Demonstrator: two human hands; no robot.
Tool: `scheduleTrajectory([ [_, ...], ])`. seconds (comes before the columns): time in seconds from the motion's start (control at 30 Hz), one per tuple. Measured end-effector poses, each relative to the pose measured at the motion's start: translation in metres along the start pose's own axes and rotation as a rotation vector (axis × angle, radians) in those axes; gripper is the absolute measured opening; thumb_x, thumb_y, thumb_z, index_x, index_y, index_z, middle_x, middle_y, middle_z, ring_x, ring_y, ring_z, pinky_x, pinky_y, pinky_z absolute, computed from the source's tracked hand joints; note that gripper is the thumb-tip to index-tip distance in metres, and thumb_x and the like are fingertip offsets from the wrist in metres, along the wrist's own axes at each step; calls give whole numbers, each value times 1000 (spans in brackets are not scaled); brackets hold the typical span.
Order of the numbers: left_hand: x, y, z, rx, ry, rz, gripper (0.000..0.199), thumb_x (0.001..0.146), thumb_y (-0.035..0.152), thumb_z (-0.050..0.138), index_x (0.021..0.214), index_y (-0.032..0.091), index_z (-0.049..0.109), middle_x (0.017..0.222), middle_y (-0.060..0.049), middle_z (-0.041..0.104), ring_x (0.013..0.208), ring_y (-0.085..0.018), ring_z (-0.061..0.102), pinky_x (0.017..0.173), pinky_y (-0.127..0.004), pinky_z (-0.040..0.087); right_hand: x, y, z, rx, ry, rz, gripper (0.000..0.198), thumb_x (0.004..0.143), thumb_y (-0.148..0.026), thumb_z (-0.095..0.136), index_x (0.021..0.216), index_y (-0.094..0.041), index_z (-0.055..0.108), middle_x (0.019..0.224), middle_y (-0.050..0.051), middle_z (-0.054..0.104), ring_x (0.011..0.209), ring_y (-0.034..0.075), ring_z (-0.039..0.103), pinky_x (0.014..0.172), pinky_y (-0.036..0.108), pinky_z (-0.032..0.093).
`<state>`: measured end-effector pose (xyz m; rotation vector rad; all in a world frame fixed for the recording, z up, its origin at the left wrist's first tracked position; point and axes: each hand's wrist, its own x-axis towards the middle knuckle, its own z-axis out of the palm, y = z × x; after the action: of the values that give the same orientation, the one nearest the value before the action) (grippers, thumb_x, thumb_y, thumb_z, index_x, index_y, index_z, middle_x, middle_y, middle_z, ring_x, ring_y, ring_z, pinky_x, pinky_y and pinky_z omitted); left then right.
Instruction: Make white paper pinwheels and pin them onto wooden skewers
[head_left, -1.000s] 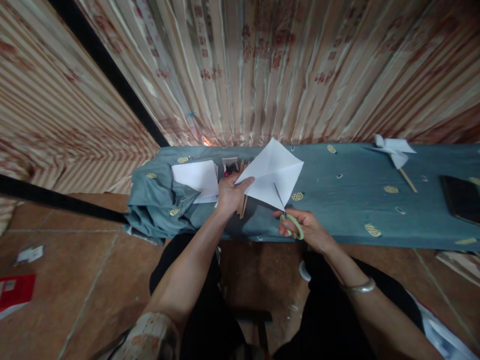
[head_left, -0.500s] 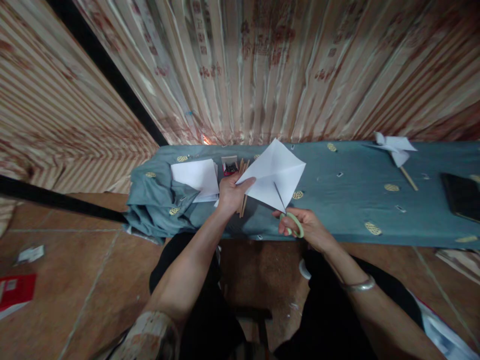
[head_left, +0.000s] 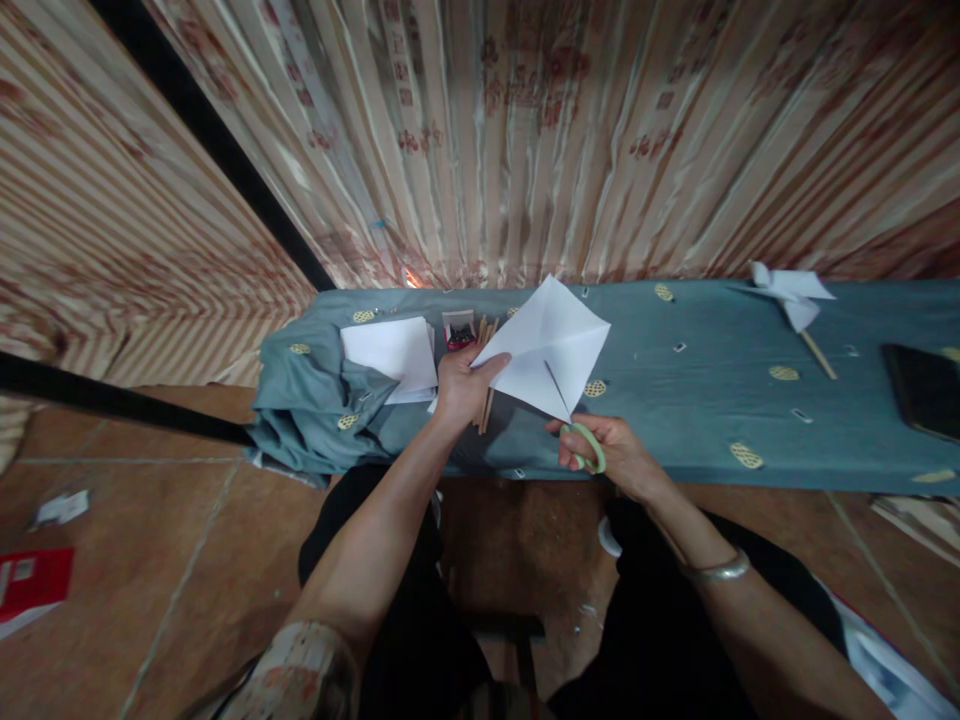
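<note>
A creased white sheet of paper [head_left: 559, 325] is held up by its left corner in my left hand [head_left: 463, 388], thumb on top. My right hand [head_left: 607, 450] grips scissors with light green handles [head_left: 592, 447]. Their blade lies over the sheet's lower corner, pointing up and left toward the middle; the other blade is hidden by the paper. Just under my left hand lie several thin wooden sticks [head_left: 487, 410], partly covered. A small open box with dark bits [head_left: 459, 332] sits behind them.
White paper sheets [head_left: 397, 350] are stacked at the left of the teal cloth-covered bench [head_left: 675, 400]. A paper pinwheel on a stick [head_left: 795, 300] lies to the right, near a dark phone-like object [head_left: 919, 390]. Striped curtains [head_left: 480, 150] hang behind the bench.
The scissors and paper have shifted only very slightly. Both hands keep their grip, and the rest looks the same.
</note>
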<state>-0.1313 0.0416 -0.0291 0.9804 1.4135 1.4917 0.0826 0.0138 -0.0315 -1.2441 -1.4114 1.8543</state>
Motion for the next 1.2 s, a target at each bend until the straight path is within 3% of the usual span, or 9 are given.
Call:
scheduleTrajectory([
  [0.43, 1, -1, 1, -19, -7, -8, 28, 57, 37, 78, 71, 13, 75, 57, 3, 61, 54, -12, 51, 54, -25, 42, -2, 0, 0, -9, -32, -10, 59, 60, -69, 77, 87, -16, 71, 60, 1, 65, 49, 10, 52, 45, 23, 36],
  [1.2, -1, -6, 2, 21, -23, -31, 31, 57, 41, 79, 71, 14, 74, 60, 2, 61, 57, -13, 54, 53, -24, 42, -1, -3, 1, 18, 1, 7, 59, 54, -68, 81, 81, -17, 68, 56, -1, 64, 44, 9, 50, 41, 23, 33],
])
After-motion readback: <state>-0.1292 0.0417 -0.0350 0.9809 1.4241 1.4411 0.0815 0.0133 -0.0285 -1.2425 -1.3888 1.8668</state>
